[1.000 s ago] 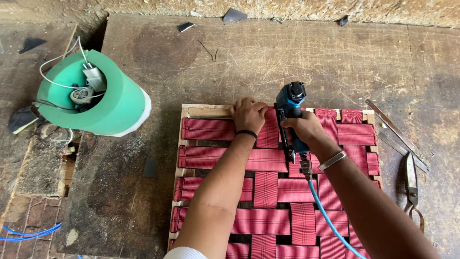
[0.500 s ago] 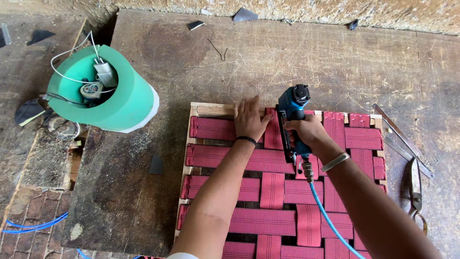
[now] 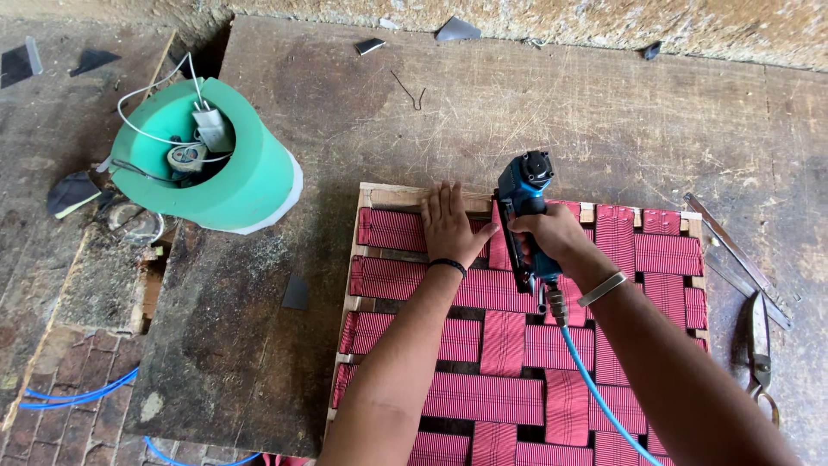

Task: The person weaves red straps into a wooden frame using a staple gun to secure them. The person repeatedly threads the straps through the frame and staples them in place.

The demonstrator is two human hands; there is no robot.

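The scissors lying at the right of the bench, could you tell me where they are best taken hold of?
Probably by the handle loops at the near end of the scissors. They lie flat, blades pointing away, clear of the metal strips, so a grip from above on the near side suits.

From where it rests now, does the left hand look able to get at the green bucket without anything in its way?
Probably yes. The left hand lies flat on the red webbing at the frame's top edge, and only bare wooden board lies between it and the green bucket. The right hand grips the blue staple gun on the other side.
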